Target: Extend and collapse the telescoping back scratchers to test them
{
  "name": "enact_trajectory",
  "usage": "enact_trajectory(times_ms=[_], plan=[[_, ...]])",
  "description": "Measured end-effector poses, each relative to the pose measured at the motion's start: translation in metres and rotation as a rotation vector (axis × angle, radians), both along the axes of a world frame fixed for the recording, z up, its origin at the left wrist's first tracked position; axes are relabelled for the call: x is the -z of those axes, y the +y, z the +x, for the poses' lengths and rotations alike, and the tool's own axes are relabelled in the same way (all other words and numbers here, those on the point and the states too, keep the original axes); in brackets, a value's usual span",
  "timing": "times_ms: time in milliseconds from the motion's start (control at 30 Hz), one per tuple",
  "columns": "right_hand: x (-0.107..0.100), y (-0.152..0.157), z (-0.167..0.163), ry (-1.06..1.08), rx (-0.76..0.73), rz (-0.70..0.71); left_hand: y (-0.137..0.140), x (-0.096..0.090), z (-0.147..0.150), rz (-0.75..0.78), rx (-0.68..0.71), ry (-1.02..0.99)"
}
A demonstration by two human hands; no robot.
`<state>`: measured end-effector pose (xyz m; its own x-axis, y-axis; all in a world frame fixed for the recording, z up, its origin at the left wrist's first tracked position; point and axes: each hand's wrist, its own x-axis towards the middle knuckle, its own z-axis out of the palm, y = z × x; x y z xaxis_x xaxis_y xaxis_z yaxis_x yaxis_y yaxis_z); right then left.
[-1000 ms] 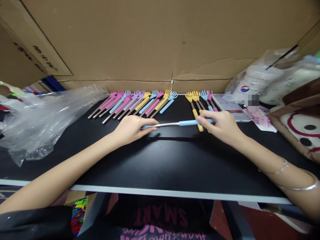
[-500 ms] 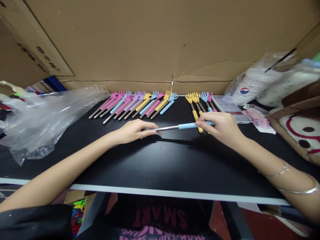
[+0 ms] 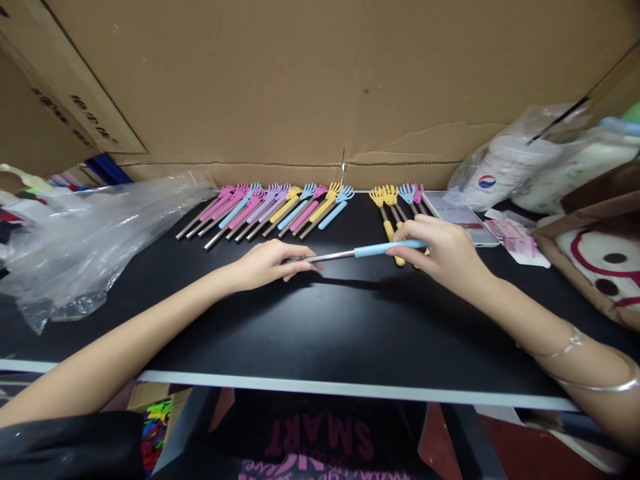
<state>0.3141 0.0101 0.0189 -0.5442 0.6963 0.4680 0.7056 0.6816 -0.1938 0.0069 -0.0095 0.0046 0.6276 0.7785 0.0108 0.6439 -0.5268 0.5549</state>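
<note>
A slim rod with a shiny silver metal shaft and a smooth light-blue sleeve is hanging just above the middle of the smooth black tabletop. Its long axis is running nearly level, the sleeve pointing to 3 o'clock and tilting slightly upward, the shaft pointing to 9 o'clock. The left hand is pinching the shaft, hiding its end; the right hand is gripping the sleeve's end. At 12 o'clock, multicoloured claw-headed sticks are lying in 2 groups. At 2 o'clock, a white cup is showing a Pepsi logo; at 6 o'clock, black fabric is bearing pink lettering, including "SMART".
</note>
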Motion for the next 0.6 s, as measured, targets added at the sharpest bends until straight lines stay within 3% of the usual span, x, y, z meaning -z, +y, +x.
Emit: enact_trajectory(times_ms=[167, 400, 600], plan=[[0.0011, 0.0005, -0.0001, 0.038, 0.004, -0.007, -0.0011, 0.0049, 0.0022, 0.23, -0.109, 0.059], [0.0063, 0.0008, 0.0027, -0.032, 0.013, -0.043, -0.0045, 0.0083, 0.0004, 0.837, -0.127, 0.152], [0.0071, 0.0007, 0.001, -0.077, 0.023, -0.054, -0.0046, 0.0052, 0.0019, 1.073, -0.083, 0.144]])
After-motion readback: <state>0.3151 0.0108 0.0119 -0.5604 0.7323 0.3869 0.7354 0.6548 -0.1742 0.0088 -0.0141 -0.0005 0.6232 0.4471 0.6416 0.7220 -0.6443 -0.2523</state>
